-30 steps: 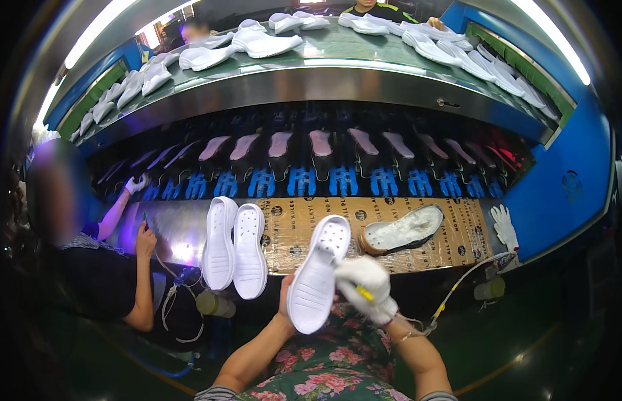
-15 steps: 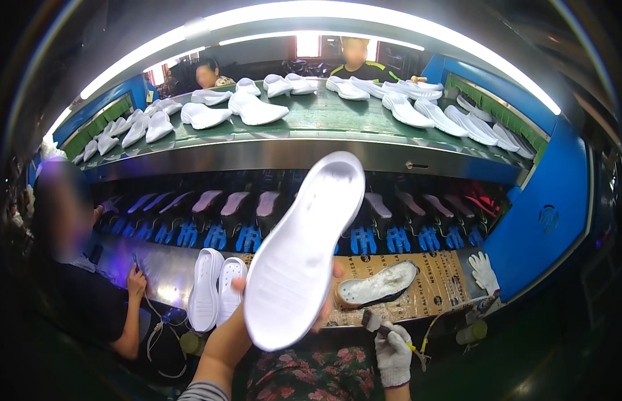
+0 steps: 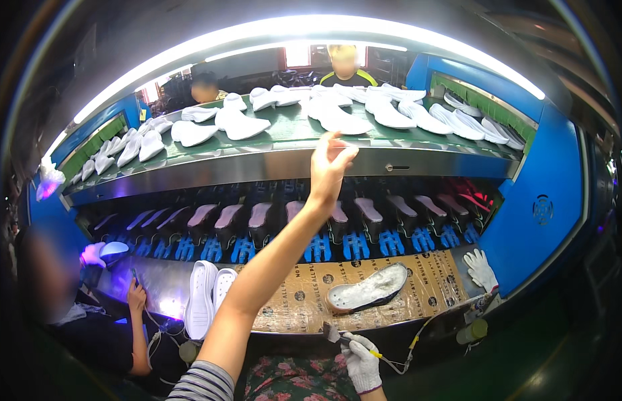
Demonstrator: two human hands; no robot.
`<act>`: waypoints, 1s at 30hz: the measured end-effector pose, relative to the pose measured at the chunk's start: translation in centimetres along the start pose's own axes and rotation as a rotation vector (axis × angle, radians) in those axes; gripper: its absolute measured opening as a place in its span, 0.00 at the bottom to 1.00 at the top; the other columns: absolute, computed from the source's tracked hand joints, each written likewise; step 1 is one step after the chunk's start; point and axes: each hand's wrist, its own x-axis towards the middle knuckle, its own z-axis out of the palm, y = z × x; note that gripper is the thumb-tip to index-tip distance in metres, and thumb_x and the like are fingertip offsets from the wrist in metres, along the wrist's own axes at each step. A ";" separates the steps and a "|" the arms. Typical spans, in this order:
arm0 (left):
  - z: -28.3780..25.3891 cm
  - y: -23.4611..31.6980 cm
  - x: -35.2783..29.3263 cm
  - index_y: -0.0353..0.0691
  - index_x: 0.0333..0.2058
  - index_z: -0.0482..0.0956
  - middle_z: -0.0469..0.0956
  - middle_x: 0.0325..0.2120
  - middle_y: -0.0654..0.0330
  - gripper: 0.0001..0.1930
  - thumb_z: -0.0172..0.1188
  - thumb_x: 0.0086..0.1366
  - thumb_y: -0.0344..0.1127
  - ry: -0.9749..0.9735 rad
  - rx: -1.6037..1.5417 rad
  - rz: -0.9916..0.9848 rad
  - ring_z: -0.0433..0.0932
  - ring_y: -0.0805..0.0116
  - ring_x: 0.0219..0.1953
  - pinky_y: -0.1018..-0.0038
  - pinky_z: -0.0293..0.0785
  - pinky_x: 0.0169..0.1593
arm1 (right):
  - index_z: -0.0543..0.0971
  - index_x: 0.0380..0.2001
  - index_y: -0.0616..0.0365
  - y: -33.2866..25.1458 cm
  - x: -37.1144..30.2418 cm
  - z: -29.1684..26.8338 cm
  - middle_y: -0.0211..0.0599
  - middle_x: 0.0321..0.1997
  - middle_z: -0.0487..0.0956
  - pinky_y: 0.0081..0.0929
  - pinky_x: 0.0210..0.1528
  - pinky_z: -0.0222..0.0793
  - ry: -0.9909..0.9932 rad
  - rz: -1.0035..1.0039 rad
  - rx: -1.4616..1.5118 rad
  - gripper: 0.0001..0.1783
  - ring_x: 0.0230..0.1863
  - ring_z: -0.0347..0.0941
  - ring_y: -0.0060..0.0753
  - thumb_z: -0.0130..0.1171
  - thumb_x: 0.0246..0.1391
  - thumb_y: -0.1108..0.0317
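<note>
My bare left hand (image 3: 330, 167) reaches up to the conveyor's front edge, fingers apart and nothing between them. Just beyond its fingertips lies a white shoe sole (image 3: 344, 121) on the green belt (image 3: 284, 134). Low in front of my body, my right hand (image 3: 361, 364) wears a white knit glove and is closed around a brush (image 3: 332, 333) with a dark head; a thin tube with yellow parts runs off from it. Ahead of that hand, a dark-sided shoe piece with a whitish inner face (image 3: 369, 287) rests on the printed cardboard (image 3: 304, 314).
Two white soles (image 3: 201, 301) stand left of my forearm. Below the belt hangs a row of shoe forms (image 3: 261, 217) over blue clamps (image 3: 244, 247). A spare glove (image 3: 481, 269) lies by the blue machine wall (image 3: 545, 180). One co-worker (image 3: 90, 327) is at left; others sit beyond the belt.
My left hand has moved the white sole up and away onto the belt and let it go. My right hand with the brush has shifted left.
</note>
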 end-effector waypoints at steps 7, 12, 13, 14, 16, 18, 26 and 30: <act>0.5 -3.6 13.7 0.46 0.80 0.41 0.46 0.77 0.33 0.69 0.78 0.48 0.61 0.113 1.141 0.167 0.53 0.31 0.76 0.44 0.62 0.72 | 0.87 0.44 0.65 0.7 0.8 1.0 0.54 0.50 0.87 0.29 0.41 0.84 -0.006 0.038 0.015 0.11 0.41 0.86 0.41 0.65 0.58 0.83; 2.9 -4.5 15.7 0.56 0.80 0.27 0.39 0.75 0.21 0.77 0.79 0.43 0.59 0.047 1.031 0.002 0.45 0.28 0.79 0.34 0.57 0.72 | 0.86 0.45 0.69 1.4 1.7 -0.3 0.55 0.48 0.87 0.29 0.43 0.83 0.109 0.036 -0.019 0.12 0.41 0.86 0.42 0.63 0.57 0.85; 2.7 -4.7 16.3 0.57 0.80 0.25 0.39 0.75 0.20 0.78 0.78 0.42 0.59 0.036 1.049 -0.028 0.44 0.27 0.79 0.34 0.56 0.72 | 0.86 0.45 0.69 1.5 1.2 0.1 0.55 0.48 0.87 0.29 0.43 0.83 0.129 0.064 0.014 0.13 0.41 0.86 0.42 0.63 0.57 0.86; 2.7 -5.2 17.0 0.58 0.80 0.23 0.38 0.75 0.19 0.79 0.78 0.41 0.58 -0.004 1.036 -0.040 0.44 0.27 0.79 0.34 0.56 0.73 | 0.85 0.46 0.69 1.6 1.6 -0.1 0.54 0.46 0.87 0.28 0.42 0.83 0.117 0.049 0.023 0.14 0.40 0.85 0.40 0.64 0.57 0.85; 1.5 -6.7 18.6 0.61 0.79 0.20 0.35 0.75 0.17 0.80 0.77 0.41 0.58 -0.082 0.999 -0.051 0.44 0.26 0.79 0.35 0.54 0.74 | 0.82 0.54 0.67 0.6 1.3 0.4 0.46 0.47 0.86 0.29 0.38 0.84 0.077 0.126 -0.135 0.17 0.41 0.82 0.34 0.65 0.61 0.76; 1.2 -6.8 18.5 0.64 0.79 0.21 0.35 0.75 0.18 0.79 0.77 0.41 0.57 -0.106 0.982 -0.079 0.45 0.23 0.78 0.36 0.52 0.74 | 0.81 0.57 0.67 -0.3 0.8 1.7 0.41 0.45 0.85 0.29 0.34 0.84 0.077 0.162 -0.212 0.19 0.40 0.81 0.30 0.65 0.64 0.72; -3.5 -3.9 15.9 0.49 0.78 0.56 0.53 0.72 0.29 0.53 0.71 0.54 0.48 0.237 1.177 0.690 0.52 0.30 0.75 0.35 0.43 0.75 | 0.82 0.55 0.67 -0.4 0.6 5.1 0.43 0.51 0.85 0.27 0.50 0.82 0.044 0.046 -0.254 0.16 0.45 0.81 0.31 0.62 0.66 0.73; -12.8 -0.6 14.1 0.45 0.75 0.59 0.67 0.66 0.32 0.49 0.69 0.54 0.38 0.371 1.501 0.610 0.61 0.32 0.71 0.35 0.48 0.74 | 0.83 0.53 0.67 0.5 0.4 5.7 0.44 0.52 0.86 0.28 0.55 0.79 0.010 0.089 -0.263 0.15 0.49 0.82 0.33 0.62 0.65 0.74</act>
